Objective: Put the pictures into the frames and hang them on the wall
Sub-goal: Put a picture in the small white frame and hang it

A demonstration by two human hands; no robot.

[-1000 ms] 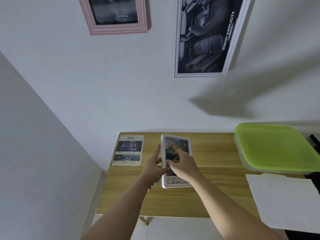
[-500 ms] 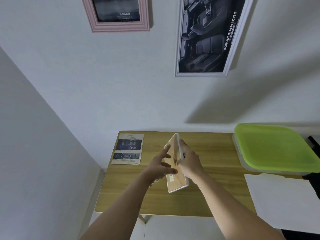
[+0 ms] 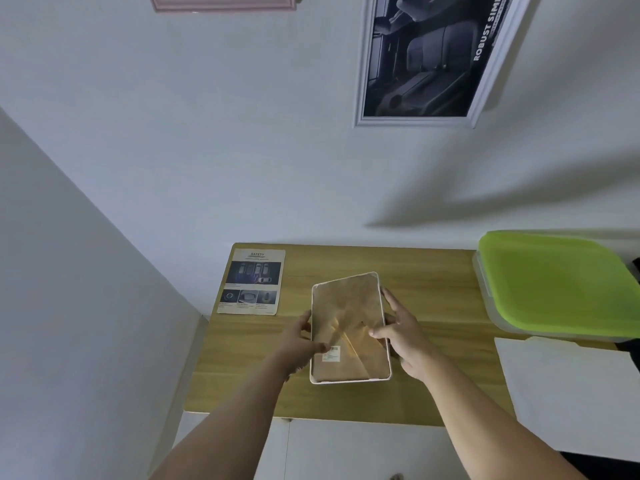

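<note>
A small white picture frame [image 3: 349,306] lies back-side up over the wooden table [image 3: 433,393], its brown backing board facing me with a small white barcode label near the lower left. My left hand [image 3: 299,344] grips the frame's left edge, thumb on the backing. My right hand [image 3: 403,336] holds the right edge, its thumb pressing on the backing board. A loose printed picture [image 3: 252,282] headed "SAFETY" lies flat at the table's back left. On the wall hang a white-framed car-interior poster [image 3: 426,57] and a pink frame [image 3: 221,1], mostly cut off at the top.
A clear storage box with a lime-green lid [image 3: 561,282] sits at the table's right end. White sheets of paper [image 3: 568,393] lie in front of it. A wall corner closes off the left side.
The frame was picture-side up a second ago. Both hands turned it over through its edge, and now its brown back faces up. The view has tilted down slightly.
</note>
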